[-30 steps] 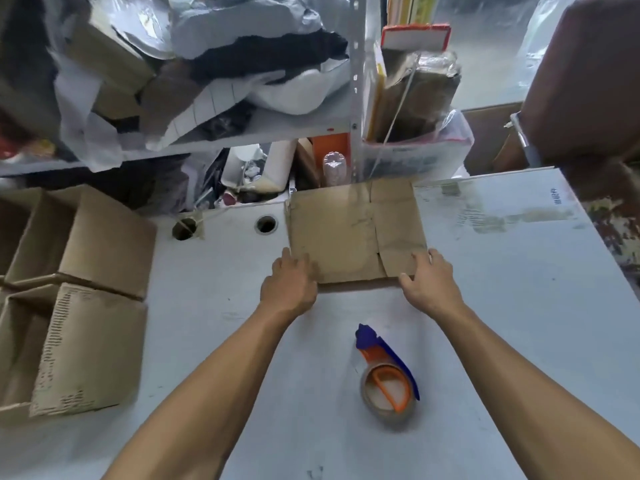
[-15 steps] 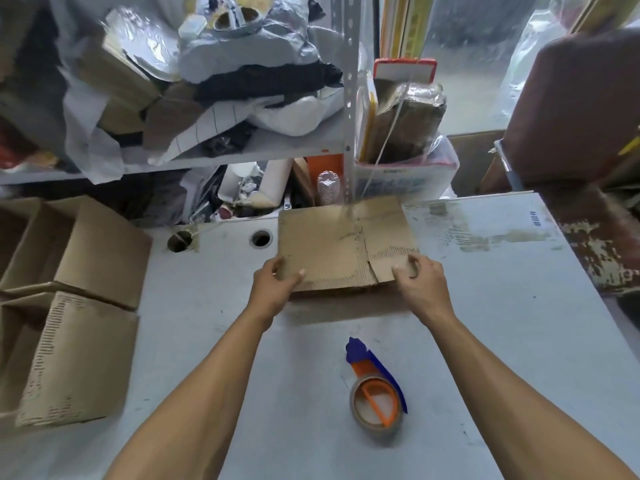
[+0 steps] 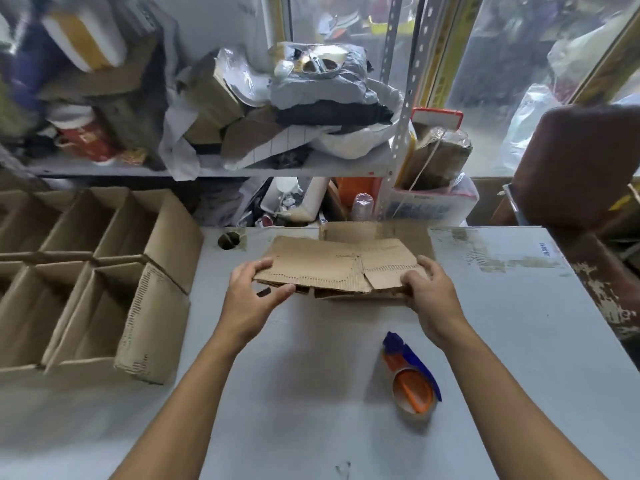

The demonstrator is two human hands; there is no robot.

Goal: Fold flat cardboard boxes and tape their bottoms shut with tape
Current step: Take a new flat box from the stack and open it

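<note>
A flat brown cardboard box is lifted a little off the grey table, near edge raised. My left hand grips its near-left corner, thumb on top and fingers beneath. My right hand grips its near-right edge with fingers curled over the flap. More flat cardboard lies under and behind it. A tape dispenser, blue and orange with a roll of clear tape, lies on the table near my right forearm.
Several open folded boxes stand in rows at the left. A cluttered metal shelf rises behind the table. A round hole is in the tabletop at the back. A dark brown chair back stands at the right.
Both hands went from resting on the flat box to gripping it and have lifted its near edge off the table toward me. The view has tilted up.
</note>
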